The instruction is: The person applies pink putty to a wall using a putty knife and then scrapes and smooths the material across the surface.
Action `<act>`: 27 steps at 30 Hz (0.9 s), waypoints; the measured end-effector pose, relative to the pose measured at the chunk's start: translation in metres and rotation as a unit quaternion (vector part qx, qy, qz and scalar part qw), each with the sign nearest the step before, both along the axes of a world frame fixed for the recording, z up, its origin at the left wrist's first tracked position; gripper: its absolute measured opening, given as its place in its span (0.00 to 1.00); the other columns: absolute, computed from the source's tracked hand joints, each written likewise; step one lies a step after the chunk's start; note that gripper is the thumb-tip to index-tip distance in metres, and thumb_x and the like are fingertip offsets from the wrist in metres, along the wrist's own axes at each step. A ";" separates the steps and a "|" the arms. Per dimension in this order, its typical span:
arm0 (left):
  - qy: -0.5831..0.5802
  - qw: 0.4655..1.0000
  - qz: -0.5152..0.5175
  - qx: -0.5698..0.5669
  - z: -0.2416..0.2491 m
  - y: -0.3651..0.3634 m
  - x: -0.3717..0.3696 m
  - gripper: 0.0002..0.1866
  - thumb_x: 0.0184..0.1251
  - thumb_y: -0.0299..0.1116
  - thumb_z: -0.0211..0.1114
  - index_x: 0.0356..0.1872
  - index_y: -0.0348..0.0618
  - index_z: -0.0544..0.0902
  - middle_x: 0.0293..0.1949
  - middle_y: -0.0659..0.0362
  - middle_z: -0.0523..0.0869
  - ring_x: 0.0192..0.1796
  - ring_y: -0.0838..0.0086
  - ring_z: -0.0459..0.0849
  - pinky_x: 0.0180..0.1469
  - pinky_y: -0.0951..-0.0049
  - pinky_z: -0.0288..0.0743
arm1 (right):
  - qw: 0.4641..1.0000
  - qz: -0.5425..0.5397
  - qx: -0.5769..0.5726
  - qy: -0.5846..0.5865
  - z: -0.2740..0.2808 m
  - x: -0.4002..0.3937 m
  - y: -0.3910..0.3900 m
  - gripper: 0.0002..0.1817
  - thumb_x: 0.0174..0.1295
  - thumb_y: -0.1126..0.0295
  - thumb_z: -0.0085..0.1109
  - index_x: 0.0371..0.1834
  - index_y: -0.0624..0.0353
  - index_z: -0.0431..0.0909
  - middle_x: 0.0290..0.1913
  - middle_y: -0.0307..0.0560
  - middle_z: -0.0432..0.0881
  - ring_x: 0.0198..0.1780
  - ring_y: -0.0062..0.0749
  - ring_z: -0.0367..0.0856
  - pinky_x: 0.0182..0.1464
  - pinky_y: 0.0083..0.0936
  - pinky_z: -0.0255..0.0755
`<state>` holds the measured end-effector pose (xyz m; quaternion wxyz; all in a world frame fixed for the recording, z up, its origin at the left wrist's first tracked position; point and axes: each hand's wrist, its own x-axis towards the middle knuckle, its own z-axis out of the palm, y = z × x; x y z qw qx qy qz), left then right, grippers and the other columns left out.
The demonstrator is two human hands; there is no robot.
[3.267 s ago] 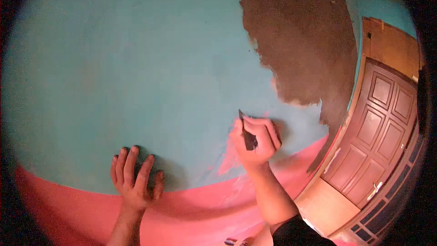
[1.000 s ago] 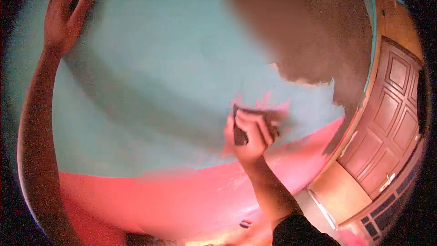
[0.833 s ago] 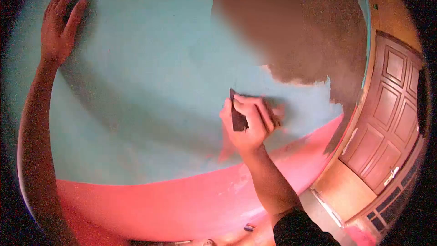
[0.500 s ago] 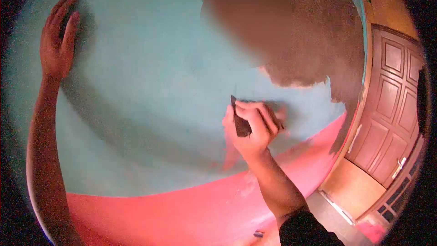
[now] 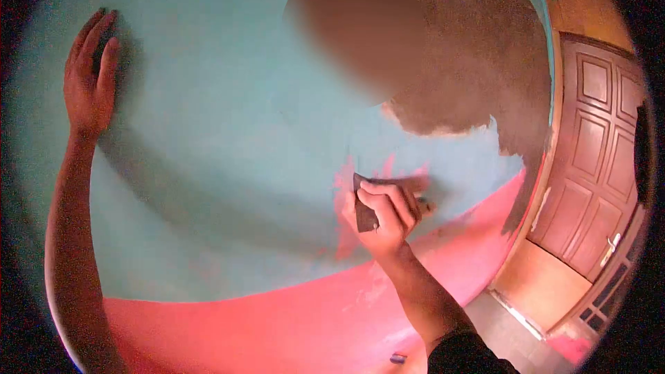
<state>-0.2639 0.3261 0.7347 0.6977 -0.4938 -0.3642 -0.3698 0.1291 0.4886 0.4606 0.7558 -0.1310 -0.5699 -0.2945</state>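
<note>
My right hand point(image 5: 389, 216) is closed around a dark flat rectangular tool point(image 5: 366, 209), held up against the blue-green wall point(image 5: 208, 97); its exact kind does not show. Pink streaks point(image 5: 346, 166) mark the wall around these fingers. Up at the left, my left hand point(image 5: 92, 76) rests near or on the same wall, empty, fingers stretched upward and thumb apart. Whether its palm touches the surface is hard to tell. Above my right hand lies a rough-edged brown patch point(image 5: 478, 62) of wall, partly blurred.
A pink band point(image 5: 242, 332) runs along the lower wall. To the right stands a brown panelled door point(image 5: 589, 138) with a light handle point(image 5: 610, 249). A small dark object point(image 5: 398, 359) lies at the bottom, beside my right forearm.
My right hand has moved down the wall with the dark tool. More pink streaks show above and beside it. The left hand keeps its pose; the view has shifted slightly.
</note>
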 end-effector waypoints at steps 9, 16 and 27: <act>-0.005 1.000 0.012 0.008 0.001 -0.001 0.002 0.22 0.84 0.43 0.57 0.71 0.48 0.81 0.75 0.51 0.79 0.77 0.54 0.75 0.79 0.58 0.65 | 1.000 0.007 -0.005 0.016 -0.013 -0.004 0.002 0.12 0.48 0.73 0.82 0.29 0.54 0.84 0.34 0.41 0.88 0.33 0.39 0.87 0.37 0.34 0.78; -0.010 0.999 0.022 0.022 -0.004 -0.001 0.005 0.22 0.84 0.42 0.57 0.70 0.47 0.81 0.74 0.51 0.80 0.76 0.54 0.76 0.79 0.57 0.66 | 0.999 0.021 -0.001 0.034 0.018 -0.008 0.001 0.12 0.49 0.75 0.82 0.31 0.57 0.83 0.33 0.43 0.87 0.31 0.40 0.86 0.35 0.32 0.77; -0.020 0.998 0.033 0.040 -0.005 -0.001 0.007 0.22 0.83 0.44 0.57 0.70 0.47 0.82 0.73 0.52 0.80 0.75 0.54 0.77 0.78 0.57 0.67 | 0.999 0.052 -0.005 0.003 -0.002 -0.003 0.000 0.12 0.51 0.75 0.80 0.29 0.57 0.82 0.30 0.43 0.86 0.30 0.38 0.85 0.33 0.32 0.77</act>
